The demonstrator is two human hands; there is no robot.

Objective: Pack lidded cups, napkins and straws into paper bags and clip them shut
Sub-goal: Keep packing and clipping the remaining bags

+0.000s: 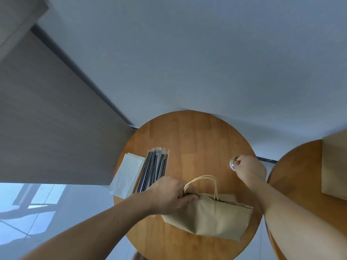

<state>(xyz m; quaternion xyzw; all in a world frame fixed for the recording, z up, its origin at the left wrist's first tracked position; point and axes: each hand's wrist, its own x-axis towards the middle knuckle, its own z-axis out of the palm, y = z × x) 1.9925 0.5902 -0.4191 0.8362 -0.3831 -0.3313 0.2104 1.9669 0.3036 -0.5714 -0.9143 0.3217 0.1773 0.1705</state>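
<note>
Nearest the person, a tan paper bag (206, 220) lies on its side on the round wooden table (191, 139). Its serrated mouth edge faces away from the person, and its pale twine handles (202, 181) loop out beyond that edge. What is inside cannot be seen.

The left hand (169, 194) pinches the left end of the mouth, thumb on top and fingers curled under by the handle roots, holding the two lips together.

The mouth's long axis runs from that grip out to the person's right, dipping slightly nearer at the free corner. Beyond that free end and apart from it, the right hand (247, 169) is curled round a small round silver-and-yellow object (232, 163), probably the clip, though it is too small to be sure.

If so, the right hand is the nearer one to the unheld stretch of the mouth. The coming move would bring the object back toward the person and leftward onto that edge, across the axis.

Farther left, a bundle of dark straws in clear wrappers (154, 171) lies just beside a stack of white paper napkins (127, 175), both pointing away.
</note>
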